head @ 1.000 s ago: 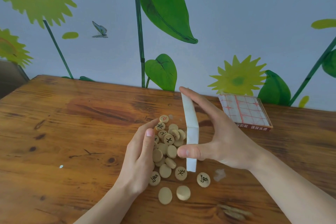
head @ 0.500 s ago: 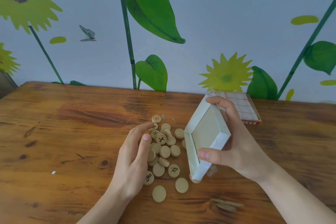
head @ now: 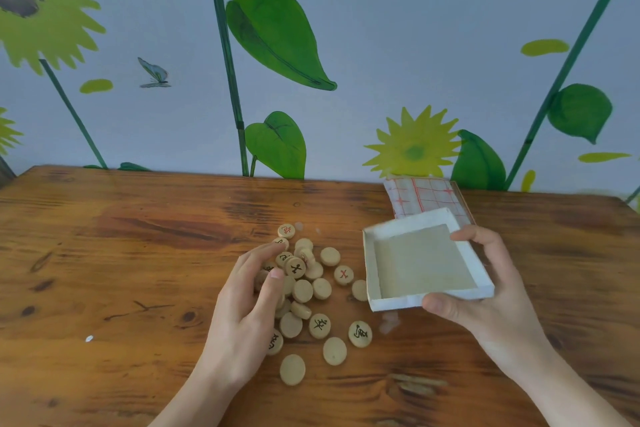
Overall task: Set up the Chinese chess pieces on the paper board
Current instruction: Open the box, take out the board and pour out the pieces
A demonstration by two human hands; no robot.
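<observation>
A heap of round pale wooden chess pieces [head: 308, 291] lies on the wooden table [head: 121, 270], some face up with black or red characters, several face down. My left hand [head: 247, 302] rests on the heap's left side with loosely bent fingers, holding nothing that I can see. My right hand [head: 485, 291] grips an empty white cardboard box tray [head: 422, 262], open side up, just right of the heap. The folded paper board [head: 426, 196], white with a red grid, lies on a box lid by the wall.
The table's far edge meets a wall painted with sunflowers and leaves. A small white scrap [head: 89, 338] lies on the table's left part. Bare wood stretches left of the pieces and to the far right.
My right hand has turned the white tray from standing on edge beside the pieces to open side up and drawn it right. My left hand stayed on the heap.
</observation>
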